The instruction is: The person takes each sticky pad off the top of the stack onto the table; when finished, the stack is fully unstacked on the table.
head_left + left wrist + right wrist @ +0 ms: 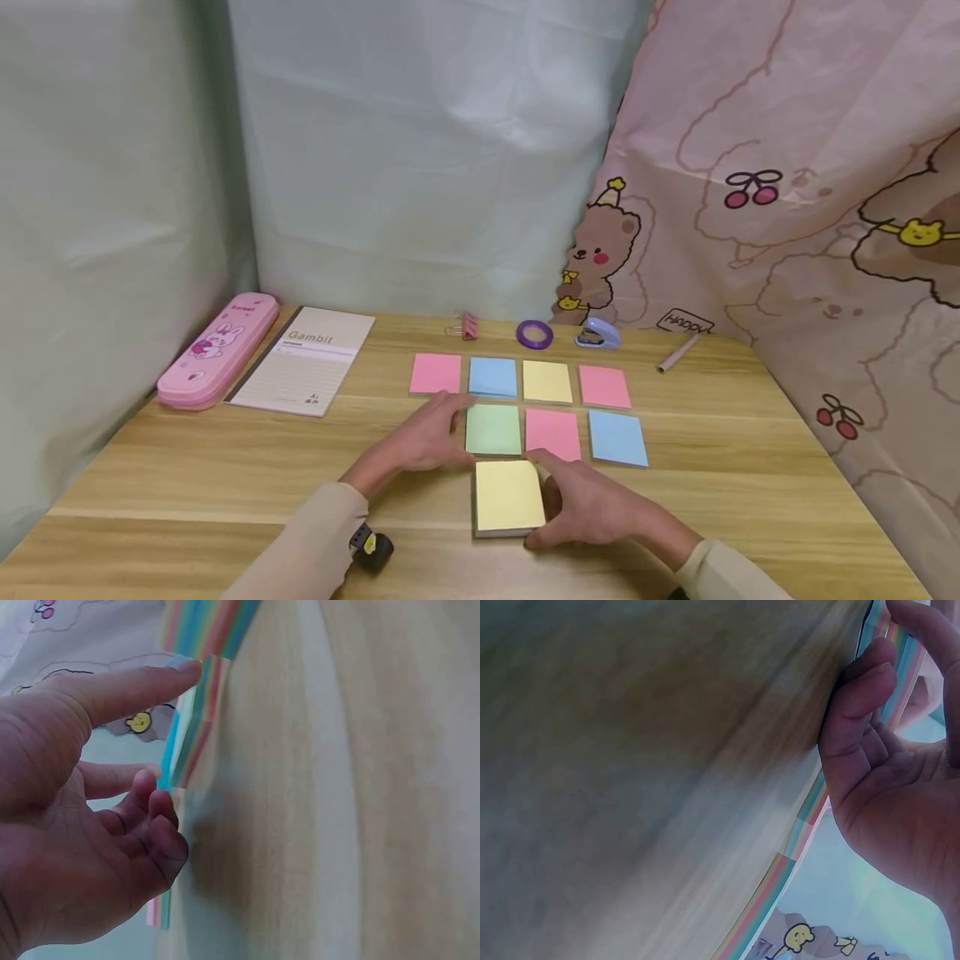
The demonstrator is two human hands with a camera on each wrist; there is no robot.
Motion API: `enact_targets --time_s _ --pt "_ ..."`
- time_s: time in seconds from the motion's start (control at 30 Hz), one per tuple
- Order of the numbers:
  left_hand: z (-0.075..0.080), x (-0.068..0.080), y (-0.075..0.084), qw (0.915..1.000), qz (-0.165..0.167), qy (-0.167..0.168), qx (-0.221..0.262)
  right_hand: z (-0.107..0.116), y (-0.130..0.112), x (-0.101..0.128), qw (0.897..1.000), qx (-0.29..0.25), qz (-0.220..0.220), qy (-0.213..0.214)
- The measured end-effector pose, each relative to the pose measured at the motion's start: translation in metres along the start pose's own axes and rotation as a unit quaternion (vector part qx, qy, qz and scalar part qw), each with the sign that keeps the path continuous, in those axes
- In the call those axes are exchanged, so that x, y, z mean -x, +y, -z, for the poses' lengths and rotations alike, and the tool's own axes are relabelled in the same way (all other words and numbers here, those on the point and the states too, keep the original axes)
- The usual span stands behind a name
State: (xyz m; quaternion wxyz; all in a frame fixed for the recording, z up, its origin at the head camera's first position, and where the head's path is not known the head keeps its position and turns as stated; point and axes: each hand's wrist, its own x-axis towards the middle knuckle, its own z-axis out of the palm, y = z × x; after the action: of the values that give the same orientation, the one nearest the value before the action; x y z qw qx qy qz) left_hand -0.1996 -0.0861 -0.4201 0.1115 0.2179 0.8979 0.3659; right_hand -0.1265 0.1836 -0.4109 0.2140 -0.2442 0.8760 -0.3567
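A sticky-note pad (507, 495) with a yellow top sheet lies near the table's front edge. My right hand (551, 500) grips its right side, thumb at the far corner and fingers curled at the near edge. The right wrist view shows those fingers (859, 697) against the pad's striped multicolour edge (810, 806). My left hand (450, 417) rests on the table just left of a green note (492, 428). Its index finger (150, 686) is straight and touches striped paper edges (199, 720), the other fingers loosely bent. Several single notes in pink, blue and yellow lie in two rows beyond the pad.
A pink pencil case (217, 350) and a Gambit notebook (303, 360) lie at the back left. A binder clip (467, 327), purple tape ring (534, 334), small stapler (597, 334) and pen (678, 352) line the back. Plastic sheeting and a bear-print curtain enclose the wooden table (187, 467).
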Motion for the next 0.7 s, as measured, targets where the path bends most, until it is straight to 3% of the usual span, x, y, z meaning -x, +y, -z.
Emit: enact_targets --time_s 0.2,0.4,0.7 --pt "0.009 0.018 0.003 0.9992 -0.033 -0.017 0.017 0.0 0.0 0.001 1.0 0.004 -0.002 0.002" --pt "0.012 0.037 0.01 0.9954 -0.067 -0.059 0.034 0.0 -0.001 0.0 1.0 0.002 0.003 0.0" --pt "-0.002 0.049 0.021 0.9967 -0.047 -0.06 0.029 0.001 0.0 0.0 1.0 0.001 -0.003 0.0"
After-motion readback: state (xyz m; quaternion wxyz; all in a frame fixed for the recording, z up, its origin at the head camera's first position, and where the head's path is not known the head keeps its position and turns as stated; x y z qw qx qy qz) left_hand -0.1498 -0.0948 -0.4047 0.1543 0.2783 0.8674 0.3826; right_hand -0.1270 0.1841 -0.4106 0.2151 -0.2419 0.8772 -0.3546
